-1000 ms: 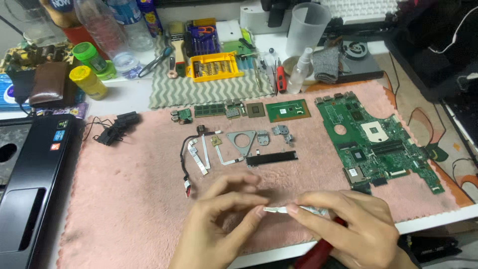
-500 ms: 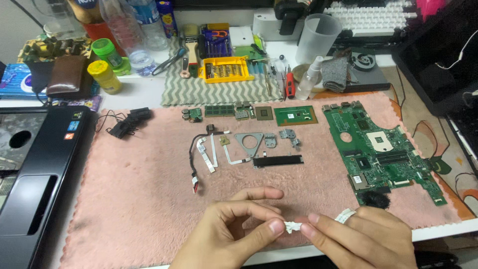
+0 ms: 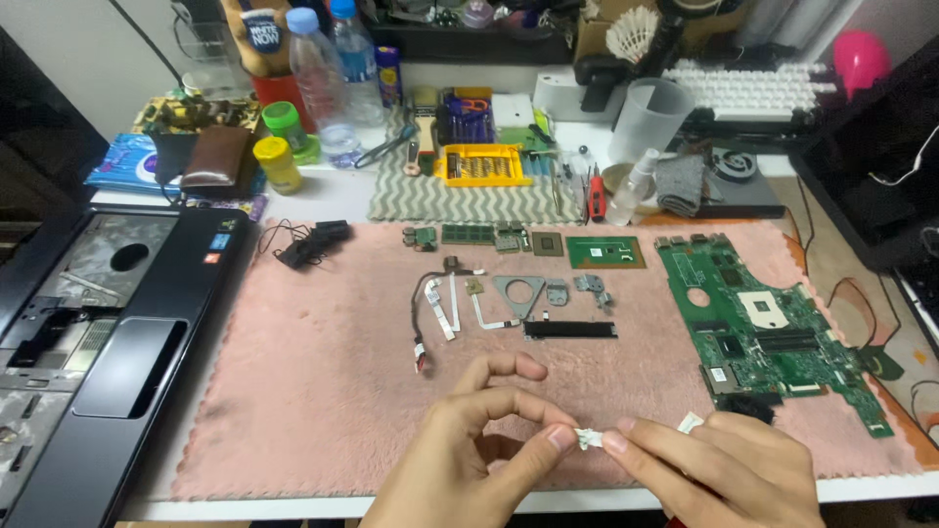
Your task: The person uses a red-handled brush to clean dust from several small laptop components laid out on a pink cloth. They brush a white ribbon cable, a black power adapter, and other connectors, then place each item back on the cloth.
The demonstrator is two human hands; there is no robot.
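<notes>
A small white crumpled scrap [image 3: 589, 438] is pinched between the fingertips of the left hand [image 3: 469, 450] and the right hand [image 3: 729, 469], low over the pink mat [image 3: 313, 391] on the surface. Both sets of fingers are closed on it. The step in hand appears to be working or rolling the scrap; a steady two-handed pinch seems called for next. Counted: one green motherboard [image 3: 768, 332], one yellow bit case [image 3: 482, 164], two clear bottles [image 3: 318, 83], one opened laptop shell [image 3: 88, 332].
</notes>
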